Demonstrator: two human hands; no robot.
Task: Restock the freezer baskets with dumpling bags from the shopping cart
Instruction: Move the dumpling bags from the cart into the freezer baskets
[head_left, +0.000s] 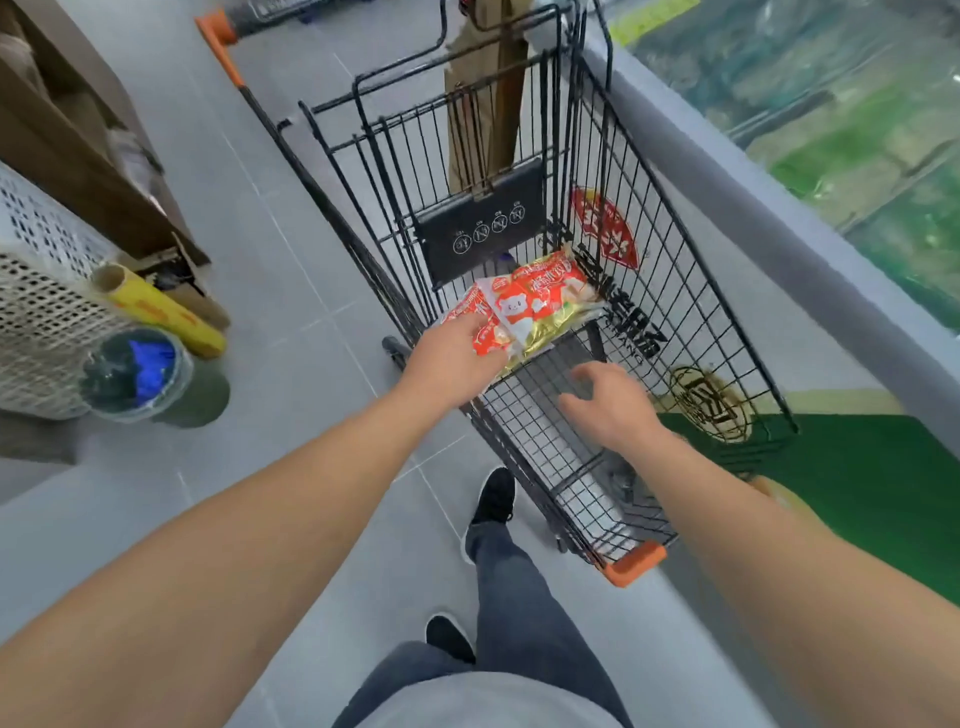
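both arms reach down into the black wire shopping cart (613, 218). left hand (451, 364) grips the near end of the dumpling bags (535, 306), red and white packs with gold trim, fingers tucked under the near edge, back of the hand on top. the bags are bunched together above the cart's wire floor, toward its far left part, just in front of the folded black child-seat flap (480, 223). how many bags are in the bunch cannot be told for sure; at least two overlap.

right hand (610, 405) is over the cart floor, just right of and nearer than the bags, apart from them. its fingers are spread and loosely bent, holding nothing.

the freezer (779, 218) runs along the cart's right side, grey rim close beside the cart wall, green packaged goods blurred under glass.

on the floor left of the cart: a white perforated crate (36, 291), a yellow roll (156, 312) leaning against it, a clear tub (135, 374) with something blue inside. orange bumpers on the cart corners.
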